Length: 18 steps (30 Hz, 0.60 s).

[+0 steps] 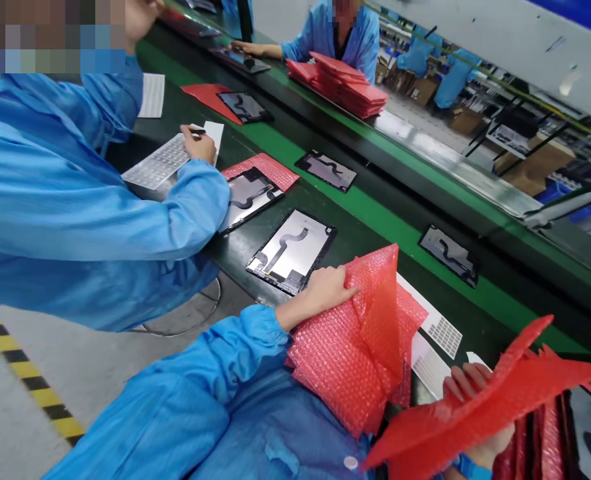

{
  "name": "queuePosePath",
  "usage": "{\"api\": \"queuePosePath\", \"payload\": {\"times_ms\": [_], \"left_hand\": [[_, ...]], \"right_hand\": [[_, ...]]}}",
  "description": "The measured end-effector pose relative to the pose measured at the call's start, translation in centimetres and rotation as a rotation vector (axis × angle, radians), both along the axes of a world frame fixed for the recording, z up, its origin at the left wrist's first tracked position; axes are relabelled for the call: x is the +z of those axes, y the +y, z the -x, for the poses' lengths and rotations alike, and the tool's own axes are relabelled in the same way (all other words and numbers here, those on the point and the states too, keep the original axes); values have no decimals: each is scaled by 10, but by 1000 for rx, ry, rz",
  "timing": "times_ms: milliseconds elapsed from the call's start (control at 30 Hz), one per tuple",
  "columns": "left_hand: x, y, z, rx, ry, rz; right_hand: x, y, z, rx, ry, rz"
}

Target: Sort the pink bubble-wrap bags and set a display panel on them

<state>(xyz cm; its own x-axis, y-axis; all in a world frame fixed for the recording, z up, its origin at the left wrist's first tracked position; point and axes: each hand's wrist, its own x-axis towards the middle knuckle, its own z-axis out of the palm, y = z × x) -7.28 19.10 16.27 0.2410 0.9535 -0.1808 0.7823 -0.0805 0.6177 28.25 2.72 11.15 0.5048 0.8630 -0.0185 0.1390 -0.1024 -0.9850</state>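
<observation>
My left hand (326,288) pinches the top edge of a red bubble-wrap bag (355,353) that lies over my lap and the bench edge. My right hand (475,407) grips another red bubble-wrap bag (480,413), lifted and tilted up to the right; only the fingertips and part of the palm show. A bare tablet screen panel (292,250) with a flex cable lies face down just beyond my left hand. White label sheets (438,337) lie between the two bags.
A co-worker in a blue coat (75,200) sits at my left, a hand (198,143) on a label sheet. More panels (448,255) ride the green conveyor (375,207). A stack of red bags (340,83) stands before another person opposite. Yellow-black floor tape (25,373) runs left.
</observation>
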Motion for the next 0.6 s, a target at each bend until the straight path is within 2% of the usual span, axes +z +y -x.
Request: {"api": "queuePosePath", "payload": {"times_ms": [133,267,467,600], "left_hand": [[3,20,-15,-54,93,-47],[0,32,-25,-88,134,-33],[8,37,-26,-165,-24,-172],[16,38,-20,-307,-191,-168]], "right_hand": [[-21,22,1,-60,55,-25],[-29,29,4,-82,86,-20],[-21,34,15,-60,103,16],[-7,31,39,1,76,46]]}}
